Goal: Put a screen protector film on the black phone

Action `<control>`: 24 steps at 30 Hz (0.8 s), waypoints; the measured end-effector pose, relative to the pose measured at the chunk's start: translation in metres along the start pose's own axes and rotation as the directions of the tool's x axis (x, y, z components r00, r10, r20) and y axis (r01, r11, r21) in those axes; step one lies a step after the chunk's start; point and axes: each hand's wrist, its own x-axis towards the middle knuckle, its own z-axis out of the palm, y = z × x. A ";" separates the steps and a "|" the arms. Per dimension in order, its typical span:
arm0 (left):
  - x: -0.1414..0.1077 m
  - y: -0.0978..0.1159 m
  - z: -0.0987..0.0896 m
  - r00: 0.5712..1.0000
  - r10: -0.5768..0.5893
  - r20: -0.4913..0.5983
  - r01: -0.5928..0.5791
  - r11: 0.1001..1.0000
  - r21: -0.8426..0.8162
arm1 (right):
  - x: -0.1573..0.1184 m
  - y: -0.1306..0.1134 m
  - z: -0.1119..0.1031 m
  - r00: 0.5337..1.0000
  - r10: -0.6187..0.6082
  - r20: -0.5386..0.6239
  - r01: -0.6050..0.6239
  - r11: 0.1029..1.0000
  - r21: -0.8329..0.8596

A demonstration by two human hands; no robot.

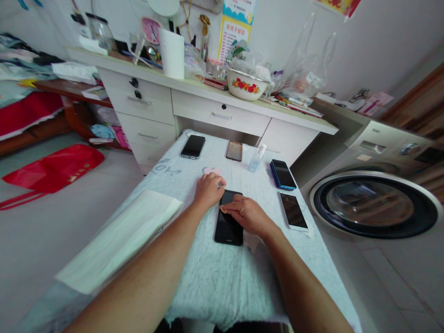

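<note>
A black smartphone (228, 230) lies face up on the cloth-covered table in front of me. My left hand (209, 189) is closed, its curled fingertips at the phone's upper left edge. Over the screen, my right hand (249, 215) presses a small tan pad (224, 209) against the glass with its fingertips; part of the pad is hidden under them. Just beyond my left hand is a pink round shape (212, 170) on the cloth. A clear spray bottle (256, 158) stands farther back, beside a phone case (234, 151).
Another black phone (193, 146) lies at the table's far left. On the right edge are a stack of dark phones (282, 175) and a white-framed phone (293, 211). A pale folded sheet (121, 240) lies left. A white desk (222, 111) and washing machine (374, 185) stand beyond.
</note>
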 end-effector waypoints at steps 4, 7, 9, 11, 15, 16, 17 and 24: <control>0.001 -0.001 0.001 1.000 0.001 -0.002 -0.001 1.000 0.003 | 0.004 0.002 0.003 0.994 0.093 -0.061 -0.096 0.994 -0.054; 0.001 0.000 0.001 1.000 -0.004 0.002 0.004 1.000 0.009 | 0.006 0.002 0.003 0.983 0.153 -0.099 -0.162 0.983 -0.089; 0.001 0.000 0.000 1.000 -0.004 0.005 0.004 1.000 0.008 | 0.007 0.004 0.004 0.970 0.210 -0.120 -0.223 0.968 -0.116; 0.000 0.000 -0.001 1.000 -0.002 0.007 0.002 1.000 0.007 | 0.008 0.008 0.004 0.958 0.257 -0.129 -0.274 0.951 -0.144; 0.000 0.000 -0.001 1.000 0.006 0.004 -0.006 1.000 0.003 | 0.008 0.014 0.002 0.944 0.300 -0.139 -0.322 0.929 -0.182; 0.000 0.000 -0.001 1.000 0.009 0.002 -0.009 1.000 0.000 | 0.007 0.014 0.001 0.940 0.307 -0.146 -0.331 0.925 -0.185; 0.000 0.000 -0.001 1.000 0.010 0.000 -0.010 1.000 -0.002 | 0.007 0.015 0.000 0.938 0.313 -0.151 -0.338 0.923 -0.186; 0.000 0.001 -0.002 1.000 -0.004 0.015 0.004 1.000 0.007 | -0.001 0.019 -0.007 0.970 0.229 -0.087 -0.238 0.964 -0.116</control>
